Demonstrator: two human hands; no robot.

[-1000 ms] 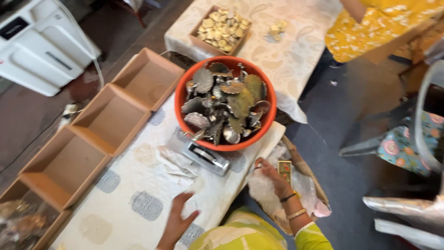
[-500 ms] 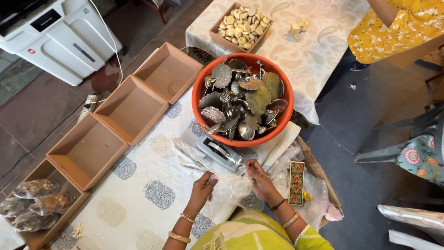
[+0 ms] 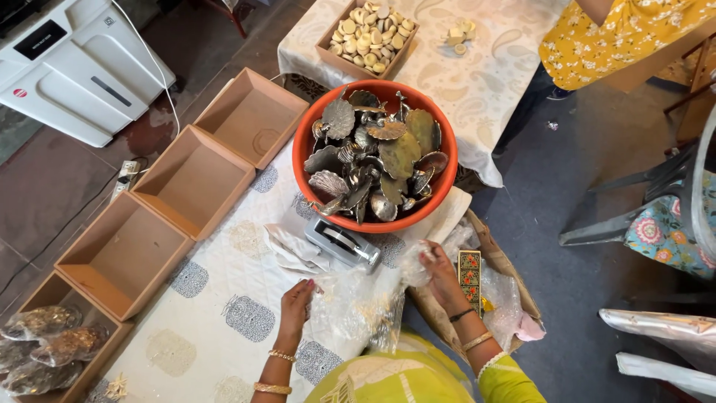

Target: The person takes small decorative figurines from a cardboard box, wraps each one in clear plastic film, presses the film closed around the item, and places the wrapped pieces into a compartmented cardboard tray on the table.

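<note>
Head view: hands (image 3: 373,295) hold plastic bag (image 3: 358,302) near table edge (image 3: 406,298).

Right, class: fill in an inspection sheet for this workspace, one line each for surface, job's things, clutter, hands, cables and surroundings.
Surface: white patterned cloth over the table.
Job's things: clear plastic bag held between both hands; orange bowl of metal leaf and shell pieces beside it.
Clutter: tape dispenser; three open boxes empty, a fourth holding bagged pieces.
Hands: left hand and right hand both grip the bag.
Cables: white cable on the floor.
Surroundings: white machine; second table with tray of pale pieces; another person in yellow.
</note>
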